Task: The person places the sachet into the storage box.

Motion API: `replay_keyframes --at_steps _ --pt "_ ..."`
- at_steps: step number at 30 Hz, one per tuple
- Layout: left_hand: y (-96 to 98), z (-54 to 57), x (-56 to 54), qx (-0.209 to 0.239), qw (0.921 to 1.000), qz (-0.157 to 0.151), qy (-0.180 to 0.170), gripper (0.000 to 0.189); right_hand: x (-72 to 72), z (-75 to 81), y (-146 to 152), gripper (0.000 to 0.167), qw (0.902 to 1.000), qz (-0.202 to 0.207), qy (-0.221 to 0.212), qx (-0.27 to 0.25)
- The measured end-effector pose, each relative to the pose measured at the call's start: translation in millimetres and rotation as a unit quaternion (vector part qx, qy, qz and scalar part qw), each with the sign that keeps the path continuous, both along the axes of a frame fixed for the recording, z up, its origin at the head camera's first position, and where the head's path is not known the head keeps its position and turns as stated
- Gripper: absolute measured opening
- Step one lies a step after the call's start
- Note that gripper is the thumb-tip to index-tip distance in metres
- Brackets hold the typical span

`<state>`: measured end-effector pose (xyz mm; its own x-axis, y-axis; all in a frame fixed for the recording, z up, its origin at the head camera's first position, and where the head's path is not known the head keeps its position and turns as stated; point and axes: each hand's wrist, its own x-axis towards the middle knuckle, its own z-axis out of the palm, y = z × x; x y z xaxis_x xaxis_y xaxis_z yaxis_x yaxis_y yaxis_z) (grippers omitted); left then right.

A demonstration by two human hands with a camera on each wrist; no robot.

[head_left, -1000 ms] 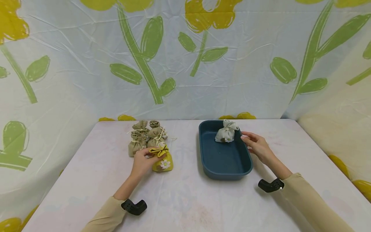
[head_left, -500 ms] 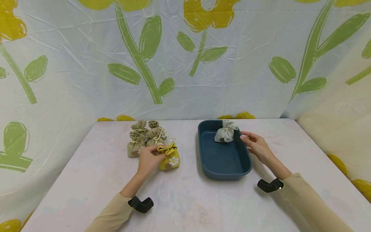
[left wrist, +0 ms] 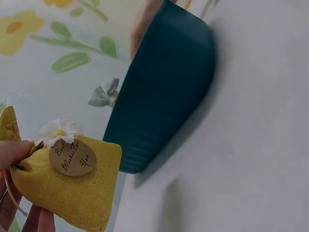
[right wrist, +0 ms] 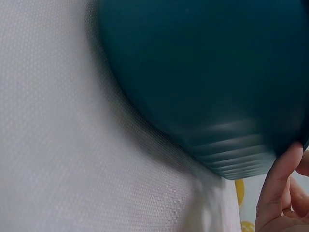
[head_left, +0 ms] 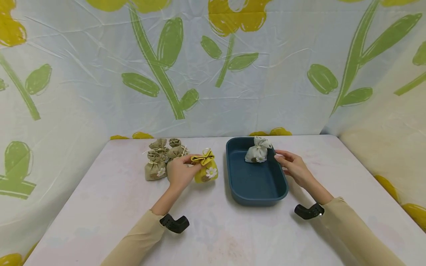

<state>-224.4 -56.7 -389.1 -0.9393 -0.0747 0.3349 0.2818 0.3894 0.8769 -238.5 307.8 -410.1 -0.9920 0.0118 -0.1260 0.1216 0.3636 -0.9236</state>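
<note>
My left hand (head_left: 181, 173) pinches a small yellow drawstring pouch (head_left: 207, 174) by its gathered neck, above the table between the tan pouches and the bin. A white flower and an oval tag (left wrist: 72, 158) reading "Best Wishes For You" decorate the yellow pouch. My right hand (head_left: 294, 166) holds the right rim of a dark blue bin (head_left: 257, 202), fingertips at the edge. Inside the bin, at its far right corner, a pale grey pouch (head_left: 257, 152) leans up against the wall.
Several tan drawstring pouches (head_left: 155, 170) stand clustered at the back left of the table (head_left: 213, 236), partly hidden by my left hand. A flower-printed cloth (head_left: 283, 74) hangs behind the table and along its sides.
My left hand has lifted the yellow pouch and carried it rightward, away from the tan pouches and closer to the bin. My right hand keeps its place on the bin's rim.
</note>
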Motion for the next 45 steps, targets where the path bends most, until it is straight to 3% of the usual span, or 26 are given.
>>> replay_keyframes --at_steps 5,16,20,33,45 --pt "15.8 13.5 -6.5 0.025 0.999 -0.035 -0.014 0.02 1.8 0.9 0.8 0.062 1.0 -0.001 0.006 -0.004" --pt "48.2 39.3 -28.2 0.029 0.9976 -0.056 -0.027 0.029 3.7 1.3 0.4 0.062 0.9996 0.005 0.017 -0.023" --pt "62.0 43.0 -34.6 0.039 0.9968 -0.063 -0.03 0.03 3.7 1.3 1.0 0.063 0.9998 0.0 0.015 -0.016" --pt "96.9 36.0 -51.7 0.004 0.9974 -0.06 -0.041 0.024 3.2 2.8 -0.1 0.06 0.9998 -0.008 0.008 -0.019" --pt "108.8 25.9 -65.5 -0.009 0.9986 -0.018 -0.049 0.023 4.6 2.7 0.0 0.061 0.9999 -0.003 0.009 -0.015"
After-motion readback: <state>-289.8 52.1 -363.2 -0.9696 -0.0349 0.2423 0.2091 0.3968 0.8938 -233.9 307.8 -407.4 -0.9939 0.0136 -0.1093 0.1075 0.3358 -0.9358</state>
